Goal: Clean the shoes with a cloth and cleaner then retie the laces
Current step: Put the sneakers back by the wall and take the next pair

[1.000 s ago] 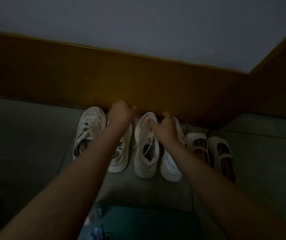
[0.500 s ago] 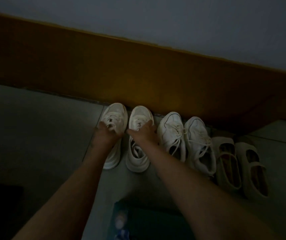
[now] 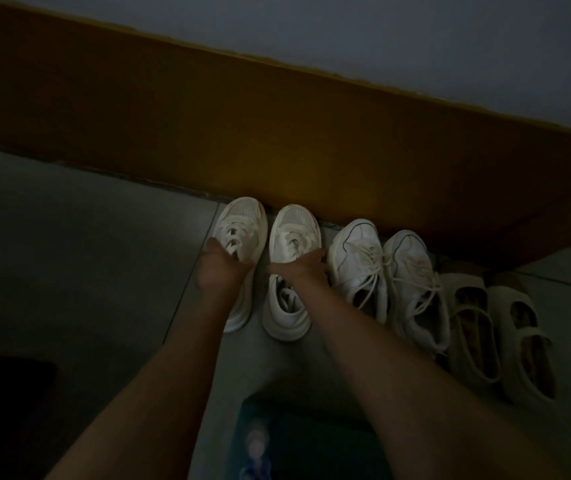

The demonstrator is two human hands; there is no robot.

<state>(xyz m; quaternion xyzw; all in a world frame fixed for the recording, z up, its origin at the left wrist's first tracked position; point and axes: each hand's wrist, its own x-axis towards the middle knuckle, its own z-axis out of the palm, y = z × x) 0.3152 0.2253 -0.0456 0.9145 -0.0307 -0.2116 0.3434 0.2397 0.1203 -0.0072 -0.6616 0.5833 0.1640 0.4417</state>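
Several pale shoes stand in a row on the grey floor, toes against a brown wall band. My left hand (image 3: 223, 270) grips the leftmost white sneaker (image 3: 242, 220) at its laced opening, fingers curled into it. My right hand (image 3: 303, 268) spans the top of its partner sneaker (image 3: 294, 226), thumb on the left side and fingers over the right. A blurred white and blue bottle (image 3: 256, 445) lies at the bottom edge on a teal thing (image 3: 311, 441). No cloth shows.
A second pair of white sneakers (image 3: 356, 268) with loose laces stands right of my hands, then a pair of beige strap shoes (image 3: 467, 327). The brown wall band (image 3: 277, 133) runs behind. A dark object (image 3: 7, 393) sits on the floor at the lower left.
A second ago my left hand was at a toe by the wall and my right on the second pair. Both hands have moved onto the leftmost pair and stayed there.
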